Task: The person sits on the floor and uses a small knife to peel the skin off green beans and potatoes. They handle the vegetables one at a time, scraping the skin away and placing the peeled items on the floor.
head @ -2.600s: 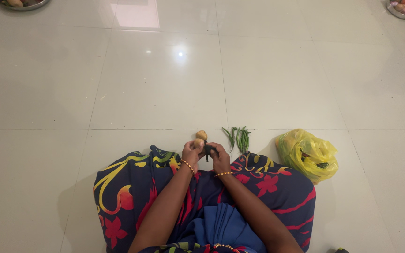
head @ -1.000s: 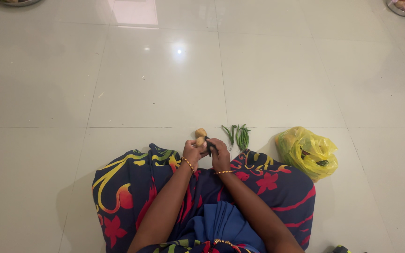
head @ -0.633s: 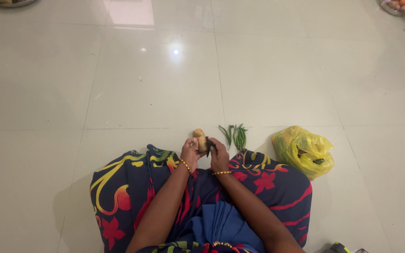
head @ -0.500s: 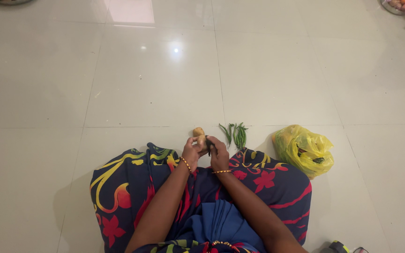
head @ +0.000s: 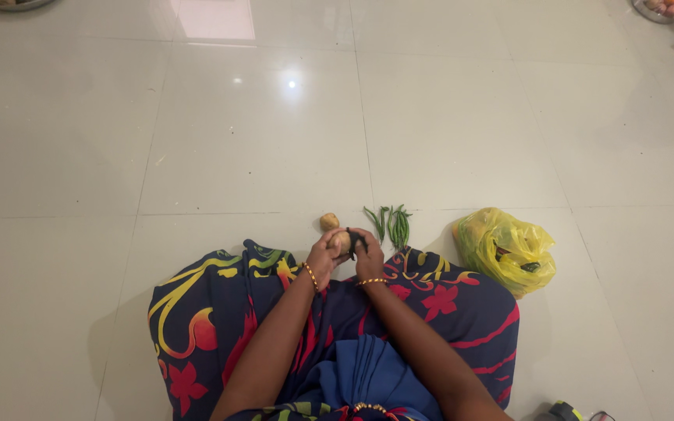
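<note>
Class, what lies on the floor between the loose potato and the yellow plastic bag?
In the head view, a small bunch of green chillies lies between the potato and the bag.

head cam | looks steeply down | lap near, floor (head: 274,140) beyond

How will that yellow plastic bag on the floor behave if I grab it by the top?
The yellow plastic bag looks thin and crumpled, so it will probably sag and shift. Its bulges suggest loose contents with some weight, which may slide or spill through the open top.
</note>
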